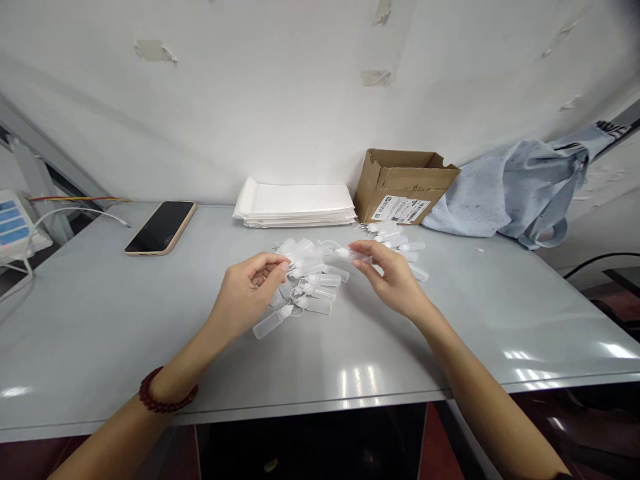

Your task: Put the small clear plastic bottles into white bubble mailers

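Observation:
Small translucent plastic dropper bottles with white caps and thin loops lie in a loose pile at the middle of the table. Above the pile's right side, my right hand pinches one dropper bottle between thumb and fingers, its tip pointing left. My left hand is closed at the pile's left edge, thumb and forefinger pressed together. Whatever is between those fingertips, if anything, is too small to make out. Behind my right hand lies a second group of the bottles.
A stack of white padded envelopes sits against the wall, beside an open cardboard box. A phone lies at the left, near a white cable. Pale blue cloth is heaped at the right.

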Available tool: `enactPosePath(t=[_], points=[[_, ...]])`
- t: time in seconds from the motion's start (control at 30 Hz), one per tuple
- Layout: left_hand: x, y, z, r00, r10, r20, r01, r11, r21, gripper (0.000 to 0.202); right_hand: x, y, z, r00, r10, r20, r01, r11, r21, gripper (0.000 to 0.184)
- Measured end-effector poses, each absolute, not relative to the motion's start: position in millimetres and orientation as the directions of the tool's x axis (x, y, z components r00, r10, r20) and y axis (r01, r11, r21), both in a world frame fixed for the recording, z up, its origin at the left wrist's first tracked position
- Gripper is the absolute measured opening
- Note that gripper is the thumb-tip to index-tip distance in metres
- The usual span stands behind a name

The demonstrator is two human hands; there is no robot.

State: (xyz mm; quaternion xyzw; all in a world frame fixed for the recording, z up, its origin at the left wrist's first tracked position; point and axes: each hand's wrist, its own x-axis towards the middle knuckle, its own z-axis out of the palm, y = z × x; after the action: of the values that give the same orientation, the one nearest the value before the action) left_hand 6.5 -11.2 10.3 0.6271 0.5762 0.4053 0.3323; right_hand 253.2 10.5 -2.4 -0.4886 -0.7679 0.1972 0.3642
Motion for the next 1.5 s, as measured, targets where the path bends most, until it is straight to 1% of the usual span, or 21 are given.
enactPosePath(t=[0.17, 0.33, 0.53, 0.77, 1.03, 1.33, 1.5], points=[[6.7, -12.3, 10.1, 0.08, 0.991, 0.111, 0.432, -0.135, 0.892, 0.024, 239.9, -0.9, 2.3, -0.412, 0.826, 0.384, 0.534, 0.561, -0.633, 0.021], [7.3, -13.0, 11.5, 0.168, 0.984, 0.055, 0.437, -0.124, 0.891, 0.023, 236.0, -3.0, 1.9, -0.464, 0.794, 0.392, 0.49, 0.599, -0.633, 0.02], [6.8, -13.4, 14.1, 0.213, 0.976, 0.037, 0.42, -0.126, 0.899, 0.021, 234.9, -3.7, 1.7, -0.471, 0.777, 0.417, 0.466, 0.621, -0.63, 0.02], [8.0, -12.3, 14.5, 0.278, 0.959, -0.058, 0.387, -0.057, 0.92, 0.021, 233.5, -5.5, 1.7, -0.465, 0.76, 0.454, 0.432, 0.643, -0.632, 0.02], [10.9, -14.5, 12.5, 0.267, 0.957, -0.117, 0.283, 0.038, 0.958, 0.02, 231.5, -8.0, 3.2, -0.459, 0.769, 0.445, 0.406, 0.627, -0.665, 0.02], [9.8, -12.6, 11.3, 0.242, 0.963, -0.119, 0.242, 0.059, 0.969, 0.023, 230.6, -9.3, 4.8, -0.475, 0.768, 0.429, 0.392, 0.621, -0.678, 0.02], [11.1, -12.7, 11.4, 0.244, 0.961, -0.131, 0.219, 0.078, 0.973, 0.021, 230.5, -10.1, 4.4, -0.481, 0.766, 0.427, 0.387, 0.622, -0.68, 0.022]])
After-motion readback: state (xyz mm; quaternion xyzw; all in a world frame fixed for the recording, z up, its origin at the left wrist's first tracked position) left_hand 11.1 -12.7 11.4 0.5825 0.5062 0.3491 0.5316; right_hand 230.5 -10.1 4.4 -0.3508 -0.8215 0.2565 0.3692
